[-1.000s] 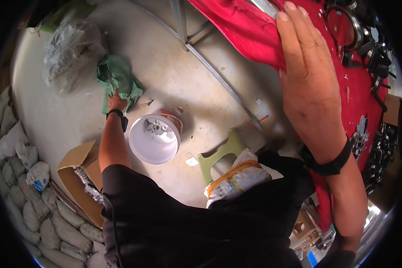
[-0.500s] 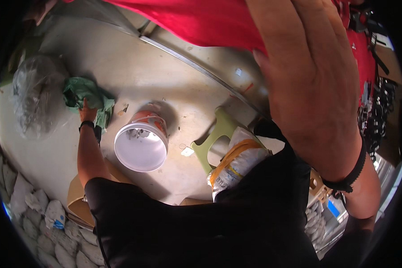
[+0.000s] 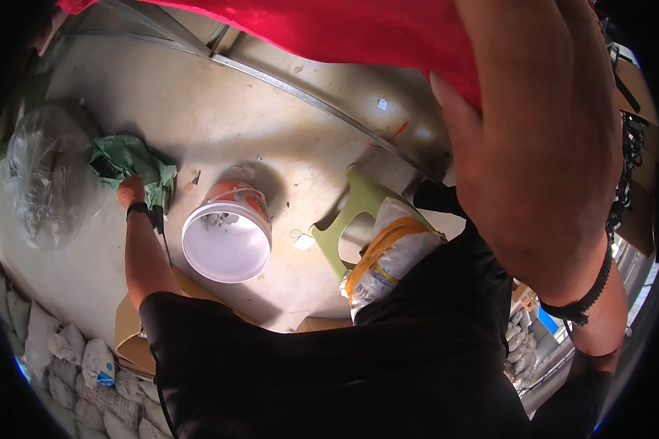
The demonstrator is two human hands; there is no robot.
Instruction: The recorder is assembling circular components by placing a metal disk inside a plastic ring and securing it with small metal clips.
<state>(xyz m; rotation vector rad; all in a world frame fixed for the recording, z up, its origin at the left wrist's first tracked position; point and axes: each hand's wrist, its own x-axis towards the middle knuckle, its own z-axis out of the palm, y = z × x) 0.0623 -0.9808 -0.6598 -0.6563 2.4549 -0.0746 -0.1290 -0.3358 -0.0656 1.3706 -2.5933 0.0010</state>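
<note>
Over at the left, my left hand (image 3: 130, 192) is closed on the lower edge of a crumpled green plastic bag (image 3: 133, 159). A dark band circles that wrist. My right hand (image 3: 542, 146) looms large at the upper right, its fingers stretched toward the top edge and the thumb apart from them. It lies over or against a sheet of red fabric (image 3: 344, 33); its fingertips are out of view, and I cannot tell how firmly it touches the fabric. Between my arms stands a white and orange bucket (image 3: 227, 245), its mouth facing me, with a little grey material inside.
Beside the green bag sits a large clear plastic bag (image 3: 47, 175). A green stool (image 3: 337, 230) stands by my leg, near a white bundle with an orange band (image 3: 388, 256). A metal bar (image 3: 307, 102) crosses beyond. Several grey-white sacks (image 3: 99, 366) lie lower left, beside cardboard (image 3: 132, 333).
My left hand's spread fingers have closed on the green bag. The bag's shape has shifted. My right hand appears a little farther right and larger, with the red fabric still behind it.
</note>
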